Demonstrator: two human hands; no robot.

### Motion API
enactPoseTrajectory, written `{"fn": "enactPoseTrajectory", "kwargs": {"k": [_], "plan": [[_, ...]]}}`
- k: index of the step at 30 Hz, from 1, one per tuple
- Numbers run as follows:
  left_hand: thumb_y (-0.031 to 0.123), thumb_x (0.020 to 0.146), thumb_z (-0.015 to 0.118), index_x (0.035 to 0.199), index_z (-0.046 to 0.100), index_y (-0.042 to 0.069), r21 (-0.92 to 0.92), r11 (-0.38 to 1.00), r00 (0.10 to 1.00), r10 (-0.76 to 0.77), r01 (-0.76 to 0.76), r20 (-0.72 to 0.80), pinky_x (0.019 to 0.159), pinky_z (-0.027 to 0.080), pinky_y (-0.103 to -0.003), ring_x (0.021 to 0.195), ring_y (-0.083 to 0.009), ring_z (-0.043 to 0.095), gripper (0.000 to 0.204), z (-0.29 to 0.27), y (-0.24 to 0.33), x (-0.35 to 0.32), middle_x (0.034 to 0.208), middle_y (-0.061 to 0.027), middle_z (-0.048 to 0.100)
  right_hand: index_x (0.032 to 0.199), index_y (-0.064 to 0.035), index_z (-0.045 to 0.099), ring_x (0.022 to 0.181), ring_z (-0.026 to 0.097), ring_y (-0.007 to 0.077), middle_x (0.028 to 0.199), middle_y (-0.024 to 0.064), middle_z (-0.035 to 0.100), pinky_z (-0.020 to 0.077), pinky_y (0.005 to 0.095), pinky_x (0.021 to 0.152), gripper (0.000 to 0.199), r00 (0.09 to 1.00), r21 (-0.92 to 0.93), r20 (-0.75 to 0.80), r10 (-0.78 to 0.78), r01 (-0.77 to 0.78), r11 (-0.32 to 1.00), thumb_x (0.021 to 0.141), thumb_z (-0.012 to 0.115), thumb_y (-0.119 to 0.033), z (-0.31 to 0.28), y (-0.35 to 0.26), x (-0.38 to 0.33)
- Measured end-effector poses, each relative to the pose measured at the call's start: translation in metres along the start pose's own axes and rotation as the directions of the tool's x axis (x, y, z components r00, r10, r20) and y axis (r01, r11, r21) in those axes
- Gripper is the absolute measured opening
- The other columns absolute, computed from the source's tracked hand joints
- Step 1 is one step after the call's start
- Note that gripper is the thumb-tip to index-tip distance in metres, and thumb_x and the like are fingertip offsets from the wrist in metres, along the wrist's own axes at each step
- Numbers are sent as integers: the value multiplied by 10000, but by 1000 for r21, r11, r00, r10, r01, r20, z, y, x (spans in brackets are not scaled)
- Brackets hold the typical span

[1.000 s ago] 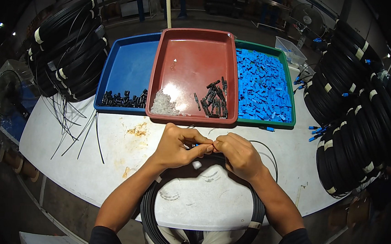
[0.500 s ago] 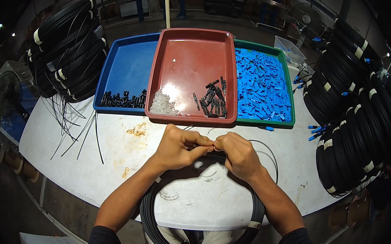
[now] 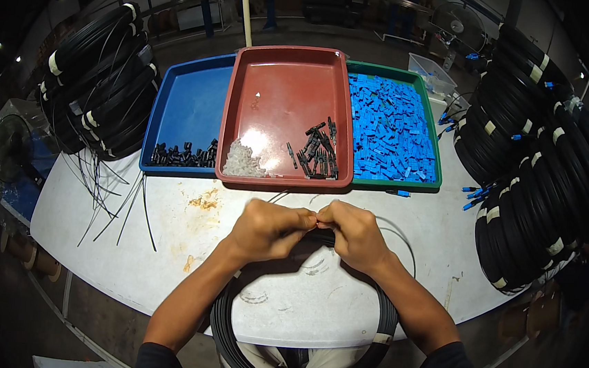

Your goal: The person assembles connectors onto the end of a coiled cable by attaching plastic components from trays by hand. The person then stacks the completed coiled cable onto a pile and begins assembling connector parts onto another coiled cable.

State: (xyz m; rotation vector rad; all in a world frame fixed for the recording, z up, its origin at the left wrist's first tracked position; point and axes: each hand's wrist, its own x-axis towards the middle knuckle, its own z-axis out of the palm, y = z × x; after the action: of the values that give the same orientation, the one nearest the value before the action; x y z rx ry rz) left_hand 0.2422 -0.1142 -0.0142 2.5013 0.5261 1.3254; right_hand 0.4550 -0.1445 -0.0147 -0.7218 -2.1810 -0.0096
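Observation:
Just in front of the red tray, my left hand [image 3: 266,231] and my right hand [image 3: 358,239] meet fingertip to fingertip. Both are closed in a pinch, thumb against forefinger. Whatever sits between the fingertips is hidden or too small to name. Below them a coil of black cable [image 3: 386,316], bound with pale tape, lies over the near table edge and hangs toward my lap. My hands cover part of its far side. A thin loose loop of cable [image 3: 410,247] curves out to the right of my right hand.
Side by side stand a blue tray [image 3: 190,106] with black parts [image 3: 186,155], a red tray [image 3: 287,100] with whitish pieces [image 3: 243,160] and slim black parts [image 3: 321,155], and a green tray [image 3: 432,125] of blue connectors [image 3: 389,129]. Cable coils are stacked left [image 3: 109,79] and right [image 3: 519,229].
The view has shifted slightly. My hands stay pinched together at nearly the same spot, with the left wrist and fingers turned a little.

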Motion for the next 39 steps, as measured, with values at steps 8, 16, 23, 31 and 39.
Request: {"fn": "enactPoseTrajectory", "kwargs": {"k": [8,16,23,31,39], "plan": [[-12,767,819,928,777,-24,-307,864,915,-397,399,73,647,614,-260,691,-164,757,167,-3,9,4,853,-132,779,886,24,581,738,660,310,789,158,645,550,390,684,189,995,54,-97,-10,16,998,762,600,165,-1,-2,6],[-4,773,799,901,725,-11,235,950,979,196,-205,63,514,576,-289,568,-219,703,148,-1,2,0,794,-141,756,915,64,564,829,728,355,866,223,697,564,386,707,173,889,382,145,435,-456,804,791,543,182,-2,-6,5],[-7,813,793,937,782,-39,-363,820,891,-450,442,68,660,603,-254,736,-166,759,128,3,7,2,831,-139,775,909,20,569,741,658,304,788,136,613,541,404,665,209,992,-52,-88,-86,81,995,759,643,145,-1,1,3],[4,780,783,921,784,-7,125,992,1000,19,-18,-3,650,615,-273,711,-208,765,142,1,1,-1,829,-136,771,871,31,575,753,665,306,823,153,644,544,390,682,177,965,281,-22,262,-246,928,744,649,131,6,0,0],[14,789,799,917,771,-9,-60,995,996,-83,84,23,606,598,-251,690,-175,754,134,0,5,1,855,-131,776,858,38,571,750,681,325,833,173,660,551,401,674,152,942,304,-4,335,-318,898,780,589,168,2,-6,1]]}}
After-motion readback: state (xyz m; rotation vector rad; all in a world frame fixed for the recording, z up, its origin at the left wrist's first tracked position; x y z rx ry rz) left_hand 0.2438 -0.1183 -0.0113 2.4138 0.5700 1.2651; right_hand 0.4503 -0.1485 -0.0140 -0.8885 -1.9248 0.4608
